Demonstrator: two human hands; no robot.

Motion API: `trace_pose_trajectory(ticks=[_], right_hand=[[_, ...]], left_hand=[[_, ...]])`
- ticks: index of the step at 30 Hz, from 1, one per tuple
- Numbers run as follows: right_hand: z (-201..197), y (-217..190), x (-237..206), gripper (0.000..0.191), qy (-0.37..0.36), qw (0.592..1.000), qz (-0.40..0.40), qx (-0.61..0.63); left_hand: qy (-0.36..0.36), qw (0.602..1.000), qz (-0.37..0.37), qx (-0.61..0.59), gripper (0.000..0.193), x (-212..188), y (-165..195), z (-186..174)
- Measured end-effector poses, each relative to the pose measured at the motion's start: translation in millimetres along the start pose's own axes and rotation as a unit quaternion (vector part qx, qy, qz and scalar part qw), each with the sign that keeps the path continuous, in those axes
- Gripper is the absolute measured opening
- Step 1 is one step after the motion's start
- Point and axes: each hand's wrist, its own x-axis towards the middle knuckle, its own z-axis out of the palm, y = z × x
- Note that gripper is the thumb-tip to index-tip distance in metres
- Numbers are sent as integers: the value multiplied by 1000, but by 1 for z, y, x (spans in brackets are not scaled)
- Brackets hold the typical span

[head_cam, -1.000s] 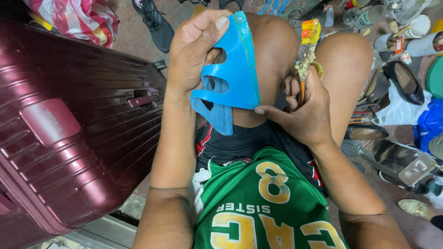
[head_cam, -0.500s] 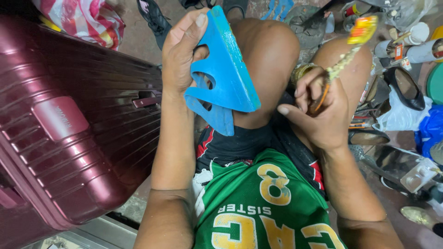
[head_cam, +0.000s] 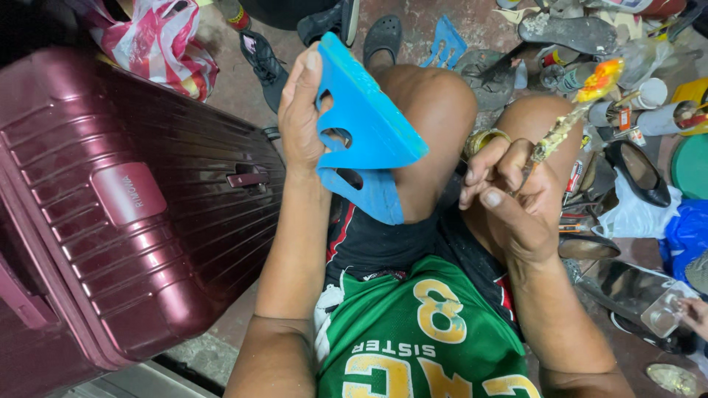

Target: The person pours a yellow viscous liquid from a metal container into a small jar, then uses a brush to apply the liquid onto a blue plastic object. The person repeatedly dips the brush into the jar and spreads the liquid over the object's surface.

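My left hand [head_cam: 304, 118] grips a blue rubber sandal [head_cam: 366, 133] by its edge and holds it up over my left knee, sole side turned toward the right. My right hand [head_cam: 512, 195] is closed on the handle of a thin, dirty brush [head_cam: 571, 121] whose yellow-orange tip points up and to the right, away from the sandal. A small tin with a gold rim [head_cam: 483, 140] sits just left of that hand, against my knee. I am seated, in a green jersey and dark shorts.
A dark red hard suitcase [head_cam: 125, 206] lies close on my left. The matching blue sandal [head_cam: 446, 44] lies on the floor ahead. Several shoes [head_cam: 638, 173], cans, bottles and plastic bags crowd the floor to the right and ahead. Another person's fingers [head_cam: 695, 313] show at the right edge.
My right hand pulled away from the sandal and moved right, lifting the brush so its tip points up-right. The left hand tilted the sandal and brought its flat sole more into view.
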Motion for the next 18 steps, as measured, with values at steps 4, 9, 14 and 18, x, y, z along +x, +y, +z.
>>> trace_pose_trajectory(ticks=[4,9,14,18], right_hand=[[2,7,-5,35,-25,1000,4,-14],[16,14,-4,36,-77,996,29,-27],[30,15,10,31,-122,987,39,-102],[43,13,32,47,-147,975,89,-138]], left_hand=[[-41,996,35,-71,30,-3,3,-4],[-88,983,5,-159,31,17,-8,-21],[18,968,6,-252,24,26,-41,-47],[67,957,-28,-282,25,30,-61,-70]])
